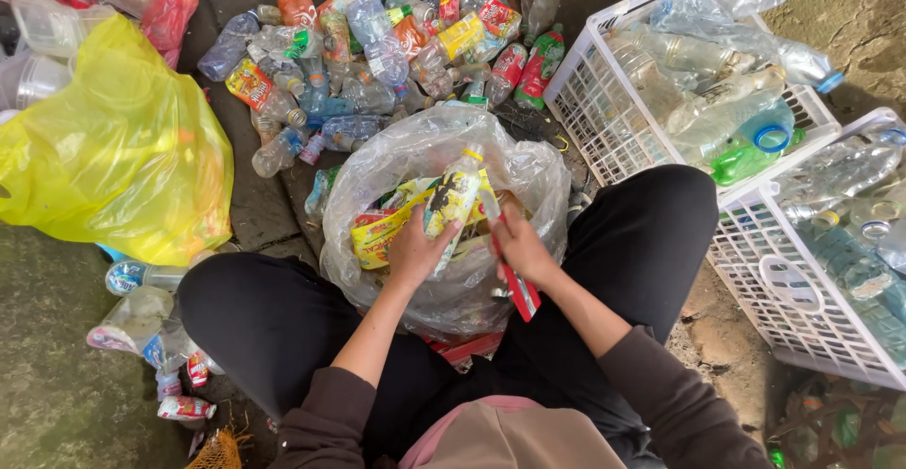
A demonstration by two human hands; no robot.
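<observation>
My left hand [412,250] grips a plastic bottle [453,195] with a yellow and dark label, held upright over a clear plastic bag [396,162]. My right hand [522,248] holds a red-handled cutter [516,285] close to the bottle's right side. Torn yellow and red labels [380,230] lie inside the bag, between my knees in black trousers.
A heap of labelled plastic bottles [377,44] lies on the ground ahead. A yellow plastic bag [113,148] bulges at the left. Two white plastic baskets [604,110] [812,318] with stripped clear bottles stand at the right. Loose bottles [142,280] lie by my left knee.
</observation>
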